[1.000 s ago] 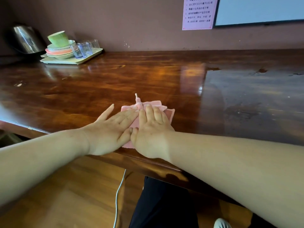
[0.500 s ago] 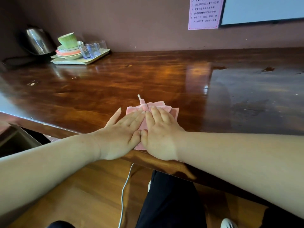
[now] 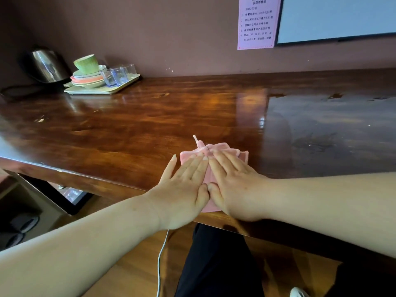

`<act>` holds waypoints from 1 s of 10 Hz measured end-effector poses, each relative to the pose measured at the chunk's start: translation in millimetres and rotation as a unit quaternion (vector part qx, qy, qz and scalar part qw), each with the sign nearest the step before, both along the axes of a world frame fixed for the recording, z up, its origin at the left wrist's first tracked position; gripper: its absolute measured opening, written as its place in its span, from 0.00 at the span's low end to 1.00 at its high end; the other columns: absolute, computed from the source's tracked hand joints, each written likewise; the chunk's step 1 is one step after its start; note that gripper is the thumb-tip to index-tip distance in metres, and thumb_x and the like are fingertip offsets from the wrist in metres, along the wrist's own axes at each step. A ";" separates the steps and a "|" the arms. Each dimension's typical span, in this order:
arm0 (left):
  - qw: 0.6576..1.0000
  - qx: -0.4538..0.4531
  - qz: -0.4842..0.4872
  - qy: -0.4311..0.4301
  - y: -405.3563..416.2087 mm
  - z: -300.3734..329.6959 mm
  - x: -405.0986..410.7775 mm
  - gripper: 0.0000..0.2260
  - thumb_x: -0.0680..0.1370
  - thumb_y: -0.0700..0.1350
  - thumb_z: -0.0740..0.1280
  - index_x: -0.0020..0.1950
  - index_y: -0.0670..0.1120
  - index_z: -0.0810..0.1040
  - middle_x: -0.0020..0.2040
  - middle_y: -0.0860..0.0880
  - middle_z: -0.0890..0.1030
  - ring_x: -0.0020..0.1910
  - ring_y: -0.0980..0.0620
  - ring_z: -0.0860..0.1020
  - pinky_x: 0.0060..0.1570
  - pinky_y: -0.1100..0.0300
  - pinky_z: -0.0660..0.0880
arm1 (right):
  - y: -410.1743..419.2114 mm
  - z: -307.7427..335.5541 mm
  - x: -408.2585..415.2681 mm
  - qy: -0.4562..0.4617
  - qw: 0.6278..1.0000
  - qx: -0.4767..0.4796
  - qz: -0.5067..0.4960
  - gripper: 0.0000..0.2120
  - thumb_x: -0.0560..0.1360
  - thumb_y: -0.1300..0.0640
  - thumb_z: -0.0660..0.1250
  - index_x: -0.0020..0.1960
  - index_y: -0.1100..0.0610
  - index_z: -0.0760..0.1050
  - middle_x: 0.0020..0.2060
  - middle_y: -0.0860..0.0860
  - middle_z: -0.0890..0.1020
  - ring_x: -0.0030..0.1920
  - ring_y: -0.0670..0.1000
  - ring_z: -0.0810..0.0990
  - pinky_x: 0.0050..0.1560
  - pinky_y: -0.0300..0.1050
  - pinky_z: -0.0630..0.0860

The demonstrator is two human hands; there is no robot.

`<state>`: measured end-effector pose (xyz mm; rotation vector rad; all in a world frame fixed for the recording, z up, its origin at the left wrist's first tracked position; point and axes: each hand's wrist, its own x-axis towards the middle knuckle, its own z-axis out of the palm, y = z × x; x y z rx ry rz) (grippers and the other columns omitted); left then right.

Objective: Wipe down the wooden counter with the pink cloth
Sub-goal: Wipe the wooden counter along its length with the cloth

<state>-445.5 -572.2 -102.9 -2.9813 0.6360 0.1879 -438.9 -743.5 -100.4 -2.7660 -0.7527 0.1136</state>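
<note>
At the near edge of the wooden counter lies the pink cloth, folded flat, its far side bunched into a small tuft with a short tag sticking up, its near corner reaching the counter's lip. Both hands lie flat on top of the cloth, side by side with thumbs touching: the left hand has its fingers straight and spread, the little finger reaching off the cloth onto bare wood to the cloth's left, and the right hand has its fingers straight and together, pressing the cloth's right half. Neither hand curls around anything. To the cloth's right the counter surface looks duller and smeared; to its left the wood is glossy and reflects light. Far back and left of the cloth, against the wall, a pale tray carries stacked bowls topped by a green cup and 2 or more clear glasses, with a metal kettle just left of the tray. On the wall beyond the cloth hangs a pink notice beside a white board. Below the cloth, under the counter edge, are dark trousers and a white cable over a wooden floor
</note>
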 end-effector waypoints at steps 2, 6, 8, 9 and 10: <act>0.998 0.025 0.043 0.028 -17.6 9.7 16.4 0.27 0.81 0.52 0.37 0.77 0.45 0.33 0.77 0.51 0.33 0.73 0.58 0.31 0.72 0.48 0.31 | -5.8 16.4 10.0 0.008 0.999 -0.038 -0.004 0.29 0.85 0.52 0.50 0.81 0.59 0.43 0.81 0.55 0.46 0.80 0.54 0.42 0.78 0.50 0.40; 0.999 0.008 0.017 0.029 -40.2 12.3 8.0 0.26 0.81 0.51 0.39 0.76 0.46 0.32 0.76 0.51 0.31 0.73 0.59 0.30 0.72 0.50 0.31 | -26.0 0.5 19.0 0.021 0.995 -0.093 0.000 0.32 0.84 0.47 0.44 0.80 0.63 0.37 0.79 0.58 0.37 0.79 0.52 0.34 0.76 0.46 0.32; 0.999 -0.014 -0.044 -0.003 -40.2 0.7 -13.2 0.32 0.73 0.57 0.30 0.76 0.47 0.31 0.75 0.53 0.29 0.71 0.61 0.28 0.70 0.54 0.27 | -40.0 -12.0 -14.3 -0.030 0.994 -0.102 -0.009 0.34 0.81 0.43 0.36 0.80 0.63 0.37 0.80 0.60 0.40 0.79 0.56 0.36 0.78 0.53 0.36; 0.999 -0.019 -0.035 0.001 -45.4 2.4 -6.6 0.31 0.74 0.56 0.32 0.76 0.47 0.32 0.76 0.53 0.29 0.71 0.61 0.28 0.71 0.53 0.29 | -42.4 -9.7 -8.0 -0.029 0.991 -0.132 -0.001 0.41 0.73 0.43 0.27 0.79 0.67 0.38 0.79 0.63 0.39 0.79 0.57 0.36 0.78 0.54 0.37; 1.000 -0.012 -0.018 0.013 -54.9 9.9 8.4 0.27 0.80 0.51 0.38 0.77 0.45 0.34 0.77 0.51 0.32 0.73 0.60 0.31 0.73 0.50 0.33 | -41.7 0.7 6.5 0.012 0.993 -0.114 -0.035 0.33 0.82 0.47 0.41 0.80 0.65 0.38 0.79 0.61 0.39 0.79 0.55 0.36 0.78 0.53 0.38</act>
